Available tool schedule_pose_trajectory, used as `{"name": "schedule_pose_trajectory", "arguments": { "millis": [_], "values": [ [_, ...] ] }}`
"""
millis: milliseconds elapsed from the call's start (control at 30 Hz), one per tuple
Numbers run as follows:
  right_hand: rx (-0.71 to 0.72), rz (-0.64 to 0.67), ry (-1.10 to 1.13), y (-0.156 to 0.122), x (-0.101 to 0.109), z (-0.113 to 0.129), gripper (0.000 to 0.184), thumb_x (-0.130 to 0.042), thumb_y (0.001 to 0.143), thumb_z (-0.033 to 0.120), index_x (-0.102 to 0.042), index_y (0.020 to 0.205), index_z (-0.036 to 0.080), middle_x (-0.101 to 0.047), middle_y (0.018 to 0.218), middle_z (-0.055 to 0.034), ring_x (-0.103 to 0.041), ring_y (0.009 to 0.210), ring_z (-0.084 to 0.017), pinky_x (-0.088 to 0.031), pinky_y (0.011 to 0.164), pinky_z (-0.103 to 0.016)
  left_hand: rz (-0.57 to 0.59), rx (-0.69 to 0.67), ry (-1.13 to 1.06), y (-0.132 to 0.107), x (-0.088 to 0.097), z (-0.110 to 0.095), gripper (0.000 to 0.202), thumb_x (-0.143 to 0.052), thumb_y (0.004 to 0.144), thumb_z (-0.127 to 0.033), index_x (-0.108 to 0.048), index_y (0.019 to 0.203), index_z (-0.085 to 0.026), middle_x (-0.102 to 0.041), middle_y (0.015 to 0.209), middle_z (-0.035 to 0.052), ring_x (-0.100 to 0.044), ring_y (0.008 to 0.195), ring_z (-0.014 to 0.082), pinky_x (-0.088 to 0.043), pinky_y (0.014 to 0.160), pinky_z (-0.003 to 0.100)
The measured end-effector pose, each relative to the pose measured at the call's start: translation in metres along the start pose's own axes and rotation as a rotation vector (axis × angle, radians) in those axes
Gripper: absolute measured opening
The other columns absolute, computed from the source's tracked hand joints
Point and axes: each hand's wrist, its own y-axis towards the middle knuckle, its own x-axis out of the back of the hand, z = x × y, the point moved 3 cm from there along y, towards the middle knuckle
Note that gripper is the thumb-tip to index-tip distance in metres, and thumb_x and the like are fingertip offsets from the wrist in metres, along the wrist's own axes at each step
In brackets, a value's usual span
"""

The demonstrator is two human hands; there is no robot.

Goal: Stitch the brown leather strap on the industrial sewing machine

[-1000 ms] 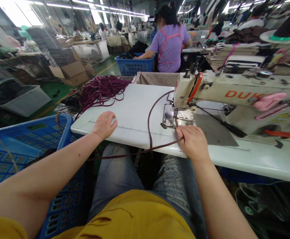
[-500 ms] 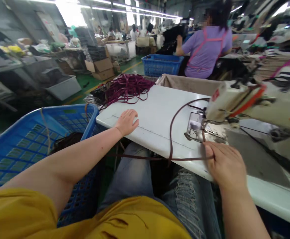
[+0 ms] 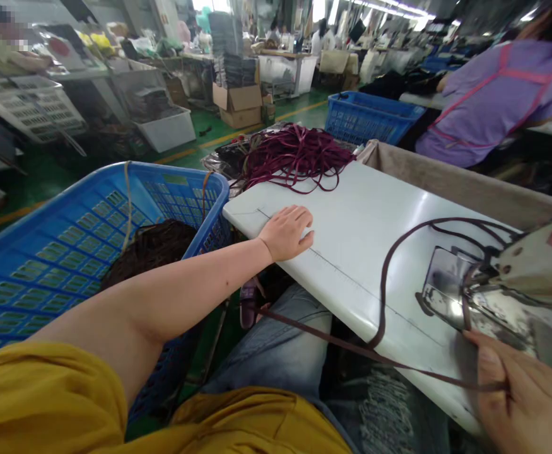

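My left hand (image 3: 287, 232) rests palm down on the left end of the white sewing table (image 3: 351, 221), thumb apart from the fingers, holding nothing. At the lower right, my right hand (image 3: 522, 391) pinches a narrow dark brown strip (image 3: 323, 334) close to the sewing machine (image 3: 540, 265). From that hand the strip runs left across my lap toward the blue basket. Another length of it loops over the table edge and back up to the machine head. Under the needle area lies a shiny metal plate (image 3: 446, 284). The needle itself cannot be made out.
A blue basket (image 3: 91, 173) with dark brown strips (image 3: 150, 249) stands at my left. A heap of maroon strips (image 3: 299, 151) lies on the table's far end. Behind the table are a fabric-lined bin (image 3: 446, 176), another blue basket (image 3: 370, 116) and a person in purple (image 3: 507, 94).
My view has turned left, so the table and machine sit further right. The left hand stays on the table; the right hand still holds the strip near the machine.
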Motion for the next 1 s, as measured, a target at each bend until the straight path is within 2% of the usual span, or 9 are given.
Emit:
{"name": "schedule_pose_trajectory", "arguments": {
  "millis": [100,200,367,1000],
  "values": [
    [0.171,0.017,-0.065,0.004,0.004,0.005,0.039,-0.040,0.109,0.041,-0.072,0.117,0.021,-0.078,0.104,-0.0116,-0.074,0.089,-0.031,-0.055,0.081,-0.048,-0.025,-0.005,0.010,-0.001,0.002,-0.003,0.006,-0.052,0.095,-0.026,-0.053,0.099,-0.022,-0.063,0.104,0.0110,-0.057,0.101,0.0304,-0.045,0.097,0.047],
    [0.199,-0.005,-0.093,0.005,0.008,0.004,0.036,-0.041,0.110,0.038,-0.071,0.111,0.018,-0.078,0.103,-0.0099,-0.074,0.090,-0.026,-0.053,0.087,-0.043,-0.026,-0.013,0.022,-0.002,0.000,-0.004,0.004,-0.051,0.096,-0.026,-0.052,0.098,-0.023,-0.063,0.100,0.0094,-0.058,0.099,0.0300,-0.047,0.094,0.046],
    [0.173,-0.027,-0.082,0.002,0.009,0.003,0.033,-0.044,0.111,0.037,-0.071,0.109,0.019,-0.079,0.107,-0.0079,-0.073,0.096,-0.025,-0.050,0.096,-0.042,-0.020,-0.026,0.019,-0.002,-0.003,-0.005,0.002,-0.048,0.097,-0.025,-0.050,0.095,-0.025,-0.063,0.096,0.0075,-0.059,0.095,0.0292,-0.049,0.091,0.047],
    [0.050,-0.034,-0.058,-0.001,0.017,0.008,0.032,-0.045,0.112,0.030,-0.075,0.108,0.019,-0.079,0.110,-0.0050,-0.072,0.101,-0.020,-0.046,0.104,-0.040,-0.031,-0.109,0.054,-0.002,-0.012,-0.003,0.012,-0.042,0.102,-0.025,-0.048,0.092,-0.023,-0.062,0.093,0.0071,-0.059,0.091,0.0277,-0.048,0.091,0.046]
  ]
}}
